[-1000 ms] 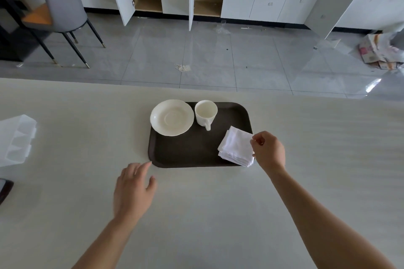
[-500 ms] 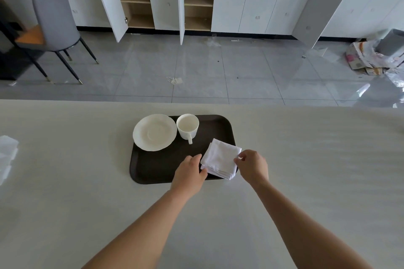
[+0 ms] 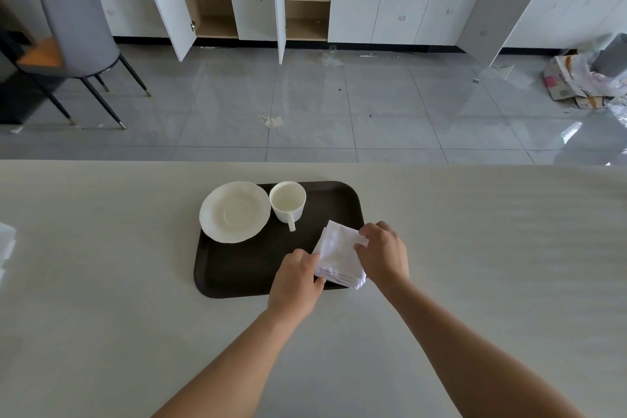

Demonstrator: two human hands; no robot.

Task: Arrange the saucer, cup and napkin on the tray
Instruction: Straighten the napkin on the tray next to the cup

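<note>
Gripping the napkin (image 3: 339, 256) tighter now, both hands (left (image 3: 298, 280), right (image 3: 385, 253)).

One tray (image 3: 237, 282), one saucer (image 3: 234, 212), one cup (image 3: 287, 202), one napkin stack (image 3: 339, 260).

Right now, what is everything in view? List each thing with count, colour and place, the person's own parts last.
tray: one, dark brown, middle of the table.
saucer: one, cream, far left corner of the tray, overhanging its rim.
cup: one, white, upright on the tray right of the saucer, handle toward the camera.
napkin: one folded stack, white, near right corner of the tray.
table: one, pale beige, foreground.
chair: one, grey, far left on the floor.
cabinets: one row, white, back wall, several doors open.
cardboard and wrapping: a pile, far right on the floor.
left hand: one, at the napkin's near left edge.
right hand: one, fingers on the napkin's right side.
</note>
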